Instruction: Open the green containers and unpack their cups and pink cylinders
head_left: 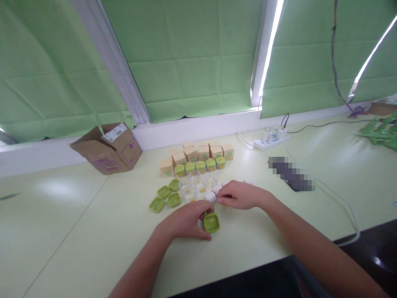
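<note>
A person's left hand pinches a glossy, rounded-square green lid between thumb and fingertips, flat on the pale matte table near its front edge. The right hand curls beside small white pieces; whether it grips anything cannot be told. Behind sit clear jars, loose lids and tan cartons.

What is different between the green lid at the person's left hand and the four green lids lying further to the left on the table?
The held lid sits between the fingers of the left hand; the four loose lids lie untouched. The held lid is alone, nearer the person; the four loose lids cluster farther back, beside the clear jars. All are green rounded squares, hollow side up.
</note>
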### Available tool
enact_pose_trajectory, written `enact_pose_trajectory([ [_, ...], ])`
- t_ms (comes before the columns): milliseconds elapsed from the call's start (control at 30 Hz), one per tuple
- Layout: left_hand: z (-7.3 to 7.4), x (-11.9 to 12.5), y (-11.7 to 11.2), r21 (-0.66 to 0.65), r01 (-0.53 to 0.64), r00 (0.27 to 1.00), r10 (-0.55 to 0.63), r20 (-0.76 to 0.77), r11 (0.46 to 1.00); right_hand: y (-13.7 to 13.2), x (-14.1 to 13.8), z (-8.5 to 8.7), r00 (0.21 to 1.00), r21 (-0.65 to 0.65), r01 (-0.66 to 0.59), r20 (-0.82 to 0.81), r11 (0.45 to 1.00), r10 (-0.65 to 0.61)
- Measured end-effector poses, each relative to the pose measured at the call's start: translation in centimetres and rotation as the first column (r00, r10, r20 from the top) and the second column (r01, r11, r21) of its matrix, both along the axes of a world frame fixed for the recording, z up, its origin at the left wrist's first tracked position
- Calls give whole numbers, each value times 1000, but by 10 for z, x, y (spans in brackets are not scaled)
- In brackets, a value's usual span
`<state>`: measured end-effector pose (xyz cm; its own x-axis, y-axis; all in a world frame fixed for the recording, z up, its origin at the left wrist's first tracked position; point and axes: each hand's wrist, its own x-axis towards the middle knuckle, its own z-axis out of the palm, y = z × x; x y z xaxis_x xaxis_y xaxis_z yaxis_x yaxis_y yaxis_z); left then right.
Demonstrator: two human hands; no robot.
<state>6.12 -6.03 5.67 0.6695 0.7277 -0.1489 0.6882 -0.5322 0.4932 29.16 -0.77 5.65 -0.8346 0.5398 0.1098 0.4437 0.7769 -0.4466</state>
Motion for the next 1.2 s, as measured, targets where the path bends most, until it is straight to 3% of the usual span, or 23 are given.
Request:
enact_pose_trajectory([
  [167, 1, 0, 0, 30, 17, 1000, -17, 5, 999, 3, 0, -4, 999, 18, 29, 26, 999, -30],
  [333, 2, 1, -2, 116, 44, 998, -47, 29, 992, -1, -3, -2, 998, 7, -1, -55, 1000, 1],
  [500, 1, -1, -2, 187, -1, 998, -11, 66, 982, -7, -9, 1, 987, -57, -37, -159, 998, 28],
  [700, 1, 0, -1, 267, -16, 1000, 17, -3, 964, -9, -15, -3, 976, -77, -68, -214, 995, 50],
  [1200, -5, 1, 1, 359, -32, 993, 71, -96, 933, -13, -28, -12, 981, -32, -140, -143, 990, 134],
])
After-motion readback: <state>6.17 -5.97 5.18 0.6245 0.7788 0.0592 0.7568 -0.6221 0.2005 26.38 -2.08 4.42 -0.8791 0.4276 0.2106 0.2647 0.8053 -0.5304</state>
